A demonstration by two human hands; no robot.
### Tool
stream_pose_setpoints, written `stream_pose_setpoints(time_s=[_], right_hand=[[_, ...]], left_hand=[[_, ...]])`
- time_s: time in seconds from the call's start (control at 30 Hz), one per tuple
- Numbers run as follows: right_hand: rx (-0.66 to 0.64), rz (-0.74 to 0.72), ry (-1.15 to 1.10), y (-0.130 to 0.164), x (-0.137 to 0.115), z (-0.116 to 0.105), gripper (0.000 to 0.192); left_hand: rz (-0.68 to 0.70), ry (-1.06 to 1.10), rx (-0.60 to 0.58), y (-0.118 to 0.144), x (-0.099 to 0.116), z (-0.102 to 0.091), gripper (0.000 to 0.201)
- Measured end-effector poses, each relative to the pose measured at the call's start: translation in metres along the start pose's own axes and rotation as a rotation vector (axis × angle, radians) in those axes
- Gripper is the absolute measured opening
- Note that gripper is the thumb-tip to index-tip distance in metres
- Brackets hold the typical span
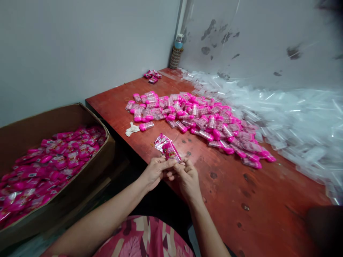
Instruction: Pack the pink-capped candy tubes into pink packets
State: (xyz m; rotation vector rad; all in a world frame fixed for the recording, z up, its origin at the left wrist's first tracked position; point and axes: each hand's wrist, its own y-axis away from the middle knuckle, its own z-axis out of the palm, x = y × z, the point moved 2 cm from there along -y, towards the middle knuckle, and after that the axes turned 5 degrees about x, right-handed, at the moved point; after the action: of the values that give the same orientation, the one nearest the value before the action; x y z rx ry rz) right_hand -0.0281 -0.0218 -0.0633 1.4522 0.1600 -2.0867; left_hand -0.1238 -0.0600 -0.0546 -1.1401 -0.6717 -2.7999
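Observation:
Near the table's front edge, my left hand [157, 173] and my right hand [188, 176] meet with fingers pinched. Between them is the lower end of a small pink printed wrapper [172, 152], which my left thumb presses. Whether anything is inside the wrapper cannot be made out. Just beyond it lie more shiny pink wrappers [162, 140], partly overlapped by the held one. Farther back on the table is a big heap of clear containers with pink caps [197, 110], filled with small pale pink balls. One such container [146, 126] rests close by on the left.
A cardboard box [105, 130] at the left holds many pink wrapped packs [57, 153]. Clear empty plastic containers [302, 121] pile along the wall on the red table [241, 200]. A crumpled white lump [132, 129], several pink packets [152, 75] and a bottle [177, 53] also stand or lie there.

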Motion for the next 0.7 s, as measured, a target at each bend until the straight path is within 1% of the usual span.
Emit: stream_pose_setpoints(time_s=[0.07, 0.1, 0.13, 0.17, 0.23, 0.27, 0.3, 0.33, 0.37, 0.4, 0.47, 0.53, 0.6, 0.7], right_hand=[[-0.005, 0.019, 0.006, -0.003, -0.001, 0.005, 0.023], [-0.009, 0.025, 0.018, -0.004, -0.002, 0.006, 0.023], [-0.010, 0.028, 0.038, -0.004, -0.003, 0.006, 0.022], [-0.008, 0.027, 0.062, -0.004, -0.004, 0.005, 0.020], [0.011, 0.019, 0.120, -0.005, -0.007, 0.001, 0.018], [0.025, 0.012, 0.147, -0.005, -0.007, -0.002, 0.018], [0.037, 0.005, 0.169, -0.006, -0.008, -0.005, 0.019], [0.046, 0.001, 0.188, -0.007, -0.008, -0.007, 0.019], [0.052, -0.001, 0.203, -0.008, -0.008, -0.008, 0.020], [0.054, 0.000, 0.218, -0.009, -0.007, -0.009, 0.020], [0.048, 0.004, 0.243, -0.009, -0.007, -0.008, 0.020], [0.042, 0.006, 0.268, -0.009, -0.006, -0.008, 0.020], [0.046, 0.005, 0.294, -0.009, -0.007, -0.009, 0.020], [0.051, -0.006, 0.340, -0.011, -0.008, -0.011, 0.020]], left_hand=[[0.051, 0.019, 0.057, 0.009, 0.008, -0.003, 0.020], [0.113, 0.036, 0.111, 0.014, 0.017, -0.007, 0.018], [0.212, 0.059, 0.177, 0.020, 0.028, -0.014, 0.017], [0.345, 0.087, 0.254, 0.025, 0.040, -0.022, 0.019], [0.659, 0.098, 0.379, 0.033, 0.064, -0.041, 0.029], [0.795, 0.054, 0.430, 0.034, 0.072, -0.050, 0.035], [0.870, -0.054, 0.463, 0.032, 0.076, -0.056, 0.038], [0.893, -0.227, 0.478, 0.026, 0.076, -0.061, 0.039], [0.878, -0.452, 0.463, 0.017, 0.073, -0.062, 0.040], [0.840, -0.707, 0.419, 0.006, 0.067, -0.061, 0.041], [0.817, -1.169, 0.301, -0.017, 0.051, -0.055, 0.042], [0.829, -1.499, 0.237, -0.036, 0.036, -0.049, 0.038], [0.855, -1.682, 0.242, -0.047, 0.028, -0.046, 0.034], [0.918, -1.752, 0.262, -0.053, 0.024, -0.047, 0.027]])
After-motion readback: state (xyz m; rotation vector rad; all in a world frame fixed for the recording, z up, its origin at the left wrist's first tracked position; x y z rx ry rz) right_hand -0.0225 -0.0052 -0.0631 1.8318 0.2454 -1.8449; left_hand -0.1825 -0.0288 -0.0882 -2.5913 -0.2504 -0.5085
